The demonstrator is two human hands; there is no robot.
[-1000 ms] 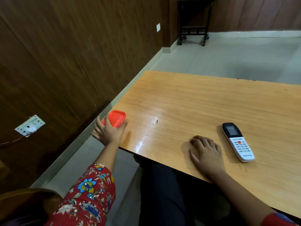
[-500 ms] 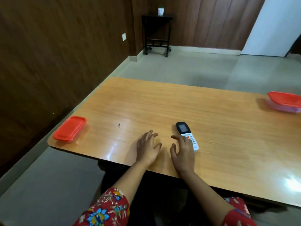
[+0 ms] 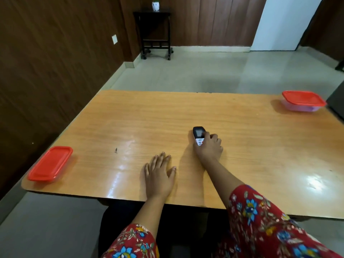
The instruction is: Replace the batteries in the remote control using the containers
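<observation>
A white remote control (image 3: 198, 135) with a dark screen lies near the middle of the wooden table (image 3: 242, 138). My right hand (image 3: 209, 148) covers its lower half, fingers curled around its sides. My left hand (image 3: 160, 174) rests flat on the table near the front edge, fingers spread, holding nothing. A container with a red lid (image 3: 50, 163) sits at the table's front left corner. A second clear container with a red lid (image 3: 303, 100) stands at the far right corner. Both lids are on.
A dark wood-panelled wall runs along the left side. A small black side table (image 3: 155, 32) with a white pot stands against the far wall. A dark object (image 3: 337, 107) borders the table's right edge. A tiny dark speck (image 3: 116, 150) lies on the table.
My left hand left the red-lidded container at the left corner and came to rest flat near the front edge. My right hand slid forward onto the remote and closed around it. The view turned right.
</observation>
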